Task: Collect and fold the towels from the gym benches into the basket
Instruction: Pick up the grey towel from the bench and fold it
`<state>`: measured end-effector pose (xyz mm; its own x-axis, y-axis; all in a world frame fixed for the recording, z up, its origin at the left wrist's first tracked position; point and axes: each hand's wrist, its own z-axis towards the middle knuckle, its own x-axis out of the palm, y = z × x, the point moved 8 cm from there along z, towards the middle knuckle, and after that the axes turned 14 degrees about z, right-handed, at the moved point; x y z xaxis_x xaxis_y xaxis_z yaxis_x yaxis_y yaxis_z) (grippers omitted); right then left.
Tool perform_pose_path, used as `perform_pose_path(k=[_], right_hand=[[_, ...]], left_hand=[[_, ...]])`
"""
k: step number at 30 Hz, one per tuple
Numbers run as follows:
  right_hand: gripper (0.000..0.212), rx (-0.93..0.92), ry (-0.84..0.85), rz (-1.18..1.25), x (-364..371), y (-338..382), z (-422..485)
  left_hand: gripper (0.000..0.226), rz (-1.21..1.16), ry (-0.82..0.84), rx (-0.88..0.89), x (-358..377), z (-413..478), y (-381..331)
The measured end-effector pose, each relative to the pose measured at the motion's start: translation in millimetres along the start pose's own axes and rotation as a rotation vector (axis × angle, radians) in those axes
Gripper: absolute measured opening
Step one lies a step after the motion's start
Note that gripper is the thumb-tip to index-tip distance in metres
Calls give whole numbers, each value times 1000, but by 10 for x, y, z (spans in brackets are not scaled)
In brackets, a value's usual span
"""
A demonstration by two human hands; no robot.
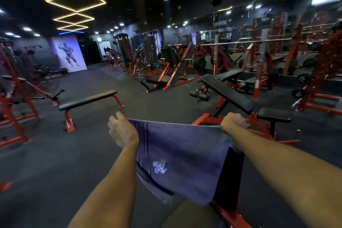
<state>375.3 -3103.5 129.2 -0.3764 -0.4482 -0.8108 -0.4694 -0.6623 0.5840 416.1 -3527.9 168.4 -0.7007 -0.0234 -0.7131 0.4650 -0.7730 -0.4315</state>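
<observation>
Where dark floor point(92, 153) spreads, red-framed benches point(88, 100)

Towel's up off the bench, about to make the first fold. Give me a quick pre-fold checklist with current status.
1. Left hand pinching the towel at its top corner: ok.
2. Right hand gripping the other top corner: ok.
3. Top edge pulled taut and roughly level between the hands: ok.
4. Towel hanging flat, logo facing the camera, no twist: ok.
5. Lower edge clear of the near bench: cannot tell, towel hides it.
6. Basket within reach: cannot tell, none in view.
7. Flat bench free of towels: ok.
</observation>
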Motion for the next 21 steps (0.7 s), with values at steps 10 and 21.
perform_pose_path(k=[10,21], right_hand=[[25,135,-102,206,39,-156,-7],[28,-58,-209,-42,0,45,-94]], left_hand=[[22,173,-14,33,85,-13,-9],[18,194,42,41,169,-83,133]])
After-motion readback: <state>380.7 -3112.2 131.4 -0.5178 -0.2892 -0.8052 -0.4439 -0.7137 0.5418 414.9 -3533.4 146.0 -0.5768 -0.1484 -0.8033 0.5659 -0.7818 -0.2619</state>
